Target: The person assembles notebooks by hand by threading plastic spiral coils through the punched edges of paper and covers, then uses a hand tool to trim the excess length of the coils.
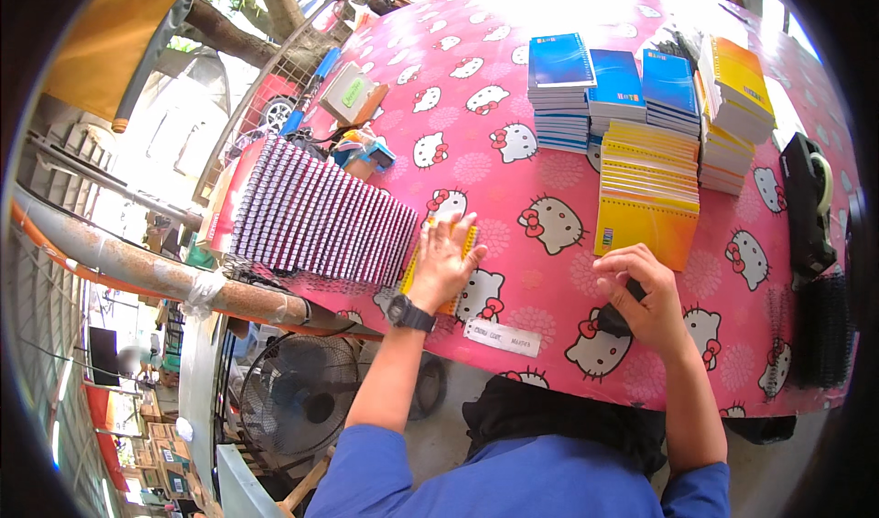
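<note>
My left hand lies with spread fingers on a small yellow notebook, which is mostly hidden under it. Right beside that hand leans a long row of spiral-bound notebooks with white and dark red edges. My right hand is raised over the pink table with curled fingers. A small black thing shows at its palm and below the fingers; its kind is unclear. Just beyond the right hand, overlapping yellow notebooks lie fanned out.
Stacks of blue notebooks and another yellow stack stand at the back right. A black device and black spiral coils are at the right edge. A white paper strip lies near the front edge; a fan stands below left.
</note>
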Demonstrator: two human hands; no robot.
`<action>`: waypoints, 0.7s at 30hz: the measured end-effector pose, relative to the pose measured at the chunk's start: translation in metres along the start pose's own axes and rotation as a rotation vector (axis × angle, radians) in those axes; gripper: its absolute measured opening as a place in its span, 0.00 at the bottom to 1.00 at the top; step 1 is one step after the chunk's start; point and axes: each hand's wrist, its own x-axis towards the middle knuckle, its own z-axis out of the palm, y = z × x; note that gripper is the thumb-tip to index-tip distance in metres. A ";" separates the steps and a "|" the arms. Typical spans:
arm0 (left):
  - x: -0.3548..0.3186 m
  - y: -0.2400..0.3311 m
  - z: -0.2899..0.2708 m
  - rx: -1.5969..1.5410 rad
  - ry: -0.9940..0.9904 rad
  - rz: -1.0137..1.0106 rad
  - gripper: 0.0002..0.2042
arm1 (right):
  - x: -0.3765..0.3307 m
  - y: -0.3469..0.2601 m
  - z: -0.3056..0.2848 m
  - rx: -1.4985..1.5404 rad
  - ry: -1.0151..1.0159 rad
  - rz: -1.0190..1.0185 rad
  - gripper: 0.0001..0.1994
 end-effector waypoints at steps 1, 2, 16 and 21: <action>-0.005 0.007 -0.001 -0.026 0.002 -0.004 0.31 | -0.001 -0.002 0.000 -0.010 -0.036 -0.008 0.07; -0.007 0.009 -0.003 -0.099 -0.012 -0.002 0.31 | -0.002 0.000 0.001 -0.033 -0.039 -0.034 0.07; -0.003 -0.012 -0.022 -0.006 -0.068 -0.010 0.30 | 0.001 -0.001 0.002 -0.027 -0.095 -0.006 0.06; -0.055 0.014 -0.053 -0.047 0.638 0.245 0.21 | -0.001 0.005 -0.003 0.000 -0.061 0.039 0.06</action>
